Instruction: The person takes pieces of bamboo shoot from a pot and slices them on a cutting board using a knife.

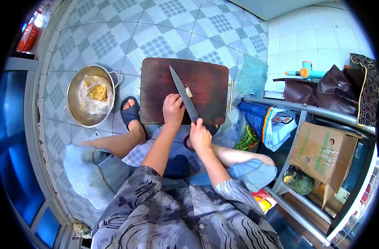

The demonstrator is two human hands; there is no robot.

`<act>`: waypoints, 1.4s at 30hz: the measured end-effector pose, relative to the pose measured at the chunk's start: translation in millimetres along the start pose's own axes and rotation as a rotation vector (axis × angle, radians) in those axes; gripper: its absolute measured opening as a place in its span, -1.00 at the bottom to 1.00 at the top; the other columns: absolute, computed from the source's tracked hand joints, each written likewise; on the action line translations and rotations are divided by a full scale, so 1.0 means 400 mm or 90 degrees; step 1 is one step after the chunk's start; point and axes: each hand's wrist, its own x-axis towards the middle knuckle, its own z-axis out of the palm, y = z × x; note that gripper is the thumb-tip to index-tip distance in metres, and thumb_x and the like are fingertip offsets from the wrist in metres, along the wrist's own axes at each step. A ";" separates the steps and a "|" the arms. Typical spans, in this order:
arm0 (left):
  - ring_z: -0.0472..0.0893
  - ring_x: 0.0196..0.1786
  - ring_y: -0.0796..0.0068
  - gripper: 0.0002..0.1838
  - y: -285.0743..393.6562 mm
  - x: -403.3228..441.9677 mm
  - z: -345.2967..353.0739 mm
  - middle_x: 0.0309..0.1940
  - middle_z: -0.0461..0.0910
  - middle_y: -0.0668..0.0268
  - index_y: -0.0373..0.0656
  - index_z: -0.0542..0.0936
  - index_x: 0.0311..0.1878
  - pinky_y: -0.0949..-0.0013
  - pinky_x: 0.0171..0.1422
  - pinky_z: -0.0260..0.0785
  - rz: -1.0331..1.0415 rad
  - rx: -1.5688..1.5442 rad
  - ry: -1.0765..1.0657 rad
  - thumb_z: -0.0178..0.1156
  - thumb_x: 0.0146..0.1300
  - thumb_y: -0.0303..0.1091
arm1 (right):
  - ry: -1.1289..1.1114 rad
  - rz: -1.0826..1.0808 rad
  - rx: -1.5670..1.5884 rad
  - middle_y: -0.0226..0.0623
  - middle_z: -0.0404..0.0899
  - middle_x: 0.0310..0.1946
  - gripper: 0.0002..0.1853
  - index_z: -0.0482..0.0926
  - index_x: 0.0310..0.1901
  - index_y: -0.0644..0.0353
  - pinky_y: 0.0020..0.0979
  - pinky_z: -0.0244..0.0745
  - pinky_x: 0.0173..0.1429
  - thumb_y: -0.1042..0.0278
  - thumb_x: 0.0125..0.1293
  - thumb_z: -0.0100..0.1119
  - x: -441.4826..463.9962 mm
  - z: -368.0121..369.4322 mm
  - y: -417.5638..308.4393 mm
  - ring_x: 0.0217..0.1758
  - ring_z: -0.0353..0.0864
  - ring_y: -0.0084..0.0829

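A wooden cutting board (158,81), dark reddish-brown, lies before me at floor level. My right hand (200,135) is wrapped round the handle of a long kitchen knife (182,89), whose blade slants up and left across the board. Close against the blade's left side, my left hand (173,108) has its fingers curled down on the board; whatever is under them is hidden. Just right of the blade sits a small pale piece (189,91), perhaps garlic, though its kind is unclear.
Left of the board stands a metal pot (69,93) holding a plastic bag (99,93) of yellowish pieces. Green chilies (248,139) lie at the right, by a metal rack (280,102) with a cardboard box (314,147). My sandalled feet flank the board's near edge.
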 end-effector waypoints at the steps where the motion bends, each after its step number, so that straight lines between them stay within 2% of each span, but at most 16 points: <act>1: 0.54 -0.18 0.23 -0.75 0.002 0.002 0.003 -0.32 0.57 0.29 -0.18 0.62 -0.38 0.24 -0.08 0.44 -0.004 0.000 0.000 0.34 -0.26 -0.51 | -0.006 0.008 -0.013 0.01 0.55 -0.59 -0.70 0.26 -0.23 0.20 -0.08 0.55 -0.45 0.10 0.35 -0.04 -0.013 0.008 0.008 -0.56 0.61 -0.02; 3: 0.55 -0.18 0.23 -0.76 0.001 0.001 0.004 -0.33 0.57 0.29 -0.19 0.62 -0.38 0.24 -0.08 0.44 -0.005 -0.004 0.012 0.32 -0.26 -0.51 | -0.001 0.007 0.001 0.01 0.55 -0.58 -0.70 0.27 -0.23 0.20 -0.12 0.56 -0.43 0.11 0.36 -0.04 0.000 0.016 0.004 -0.56 0.61 -0.03; 5: 0.54 -0.17 0.22 -0.73 -0.004 -0.004 0.001 -0.31 0.57 0.29 -0.19 0.62 -0.36 0.23 -0.07 0.43 -0.009 -0.005 -0.003 0.32 -0.27 -0.52 | -0.015 0.003 0.029 0.03 0.57 -0.56 -0.73 0.25 -0.21 0.17 -0.02 0.53 -0.44 0.12 0.39 -0.13 0.053 -0.017 -0.031 -0.51 0.61 0.04; 9: 0.54 -0.15 0.21 -0.70 -0.006 -0.004 0.002 -0.30 0.58 0.28 -0.19 0.63 -0.33 0.21 -0.05 0.43 -0.031 -0.017 -0.013 0.30 -0.29 -0.52 | 0.019 -0.070 0.054 0.03 0.57 -0.57 -0.73 0.25 -0.23 0.18 -0.03 0.53 -0.46 0.12 0.40 -0.13 0.159 -0.035 -0.082 -0.51 0.61 0.03; 10: 0.54 -0.14 0.21 -0.71 -0.005 -0.005 0.003 -0.30 0.57 0.28 -0.20 0.62 -0.35 0.21 -0.05 0.42 -0.033 -0.020 -0.017 0.30 -0.30 -0.52 | -0.008 -0.068 0.051 0.03 0.57 -0.52 -0.71 0.28 -0.22 0.20 -0.12 0.57 -0.45 0.11 0.38 -0.07 0.156 -0.046 -0.080 -0.50 0.64 -0.06; 17: 0.56 -0.18 0.25 -0.75 -0.001 -0.002 0.011 -0.33 0.58 0.32 -0.18 0.61 -0.38 0.24 -0.08 0.43 0.019 0.024 0.028 0.30 -0.27 -0.54 | -0.005 0.008 -0.056 -0.01 0.55 -0.57 -0.68 0.26 -0.23 0.20 -0.15 0.56 -0.51 0.08 0.36 -0.03 -0.014 0.001 0.038 -0.55 0.63 -0.08; 23: 0.55 -0.18 0.21 -0.70 -0.002 -0.004 0.013 -0.32 0.58 0.30 -0.19 0.61 -0.35 0.23 -0.07 0.43 -0.007 0.027 0.028 0.31 -0.29 -0.54 | 0.009 -0.059 -0.018 -0.05 0.56 -0.58 -0.67 0.27 -0.21 0.22 -0.20 0.57 -0.51 0.07 0.38 -0.08 0.124 -0.043 -0.045 -0.55 0.63 -0.11; 25: 0.56 -0.18 0.21 -0.70 0.000 0.003 0.012 -0.32 0.59 0.30 -0.19 0.61 -0.35 0.24 -0.07 0.44 -0.011 0.026 0.024 0.31 -0.29 -0.53 | 0.010 -0.085 0.056 0.01 0.57 -0.57 -0.71 0.27 -0.22 0.21 -0.07 0.55 -0.44 0.10 0.39 -0.10 0.168 -0.054 -0.074 -0.50 0.62 0.01; 29: 0.55 -0.21 0.27 -0.78 0.010 0.008 0.011 -0.33 0.59 0.33 -0.18 0.60 -0.40 0.26 -0.10 0.43 0.000 0.040 0.040 0.29 -0.24 -0.53 | 0.012 -0.066 0.079 0.04 0.58 -0.52 -0.71 0.26 -0.20 0.20 -0.04 0.54 -0.43 0.10 0.39 -0.11 0.118 -0.041 -0.034 -0.47 0.63 0.03; 32: 0.55 -0.21 0.27 -0.78 0.008 0.010 0.015 -0.33 0.59 0.32 -0.18 0.61 -0.40 0.26 -0.09 0.43 0.009 0.049 0.042 0.30 -0.24 -0.54 | -0.019 0.003 -0.002 -0.02 0.56 -0.54 -0.67 0.25 -0.20 0.20 -0.15 0.56 -0.50 0.05 0.39 -0.09 0.010 -0.012 0.021 -0.54 0.63 -0.07; 34: 0.55 -0.20 0.26 -0.78 0.003 -0.002 0.016 -0.32 0.59 0.32 -0.19 0.61 -0.39 0.25 -0.08 0.43 0.011 0.053 0.040 0.30 -0.24 -0.54 | -0.022 0.007 -0.006 -0.03 0.56 -0.54 -0.67 0.25 -0.21 0.20 -0.15 0.56 -0.50 0.05 0.39 -0.09 0.009 -0.017 0.015 -0.54 0.63 -0.08; 37: 0.56 -0.17 0.22 -0.74 -0.002 0.002 0.016 -0.33 0.59 0.30 -0.20 0.61 -0.36 0.23 -0.06 0.44 0.003 0.048 0.030 0.29 -0.26 -0.53 | -0.012 0.001 -0.027 -0.04 0.56 -0.57 -0.67 0.25 -0.22 0.21 -0.18 0.57 -0.50 0.05 0.38 -0.08 0.078 -0.026 -0.025 -0.54 0.64 -0.10; 39: 0.56 -0.17 0.21 -0.74 -0.001 0.001 0.013 -0.32 0.59 0.29 -0.20 0.61 -0.36 0.22 -0.06 0.44 -0.005 0.037 0.025 0.28 -0.26 -0.54 | -0.006 -0.030 0.069 0.04 0.58 -0.52 -0.70 0.24 -0.20 0.17 -0.02 0.54 -0.41 0.07 0.39 -0.12 0.146 -0.034 -0.062 -0.47 0.62 0.04; 42: 0.55 -0.17 0.21 -0.74 -0.010 0.001 0.013 -0.31 0.59 0.28 -0.19 0.62 -0.37 0.23 -0.06 0.43 0.003 0.037 0.018 0.27 -0.27 -0.53 | -0.003 -0.033 0.088 0.05 0.58 -0.52 -0.70 0.24 -0.20 0.17 -0.02 0.54 -0.39 0.07 0.39 -0.12 0.168 -0.034 -0.082 -0.46 0.62 0.03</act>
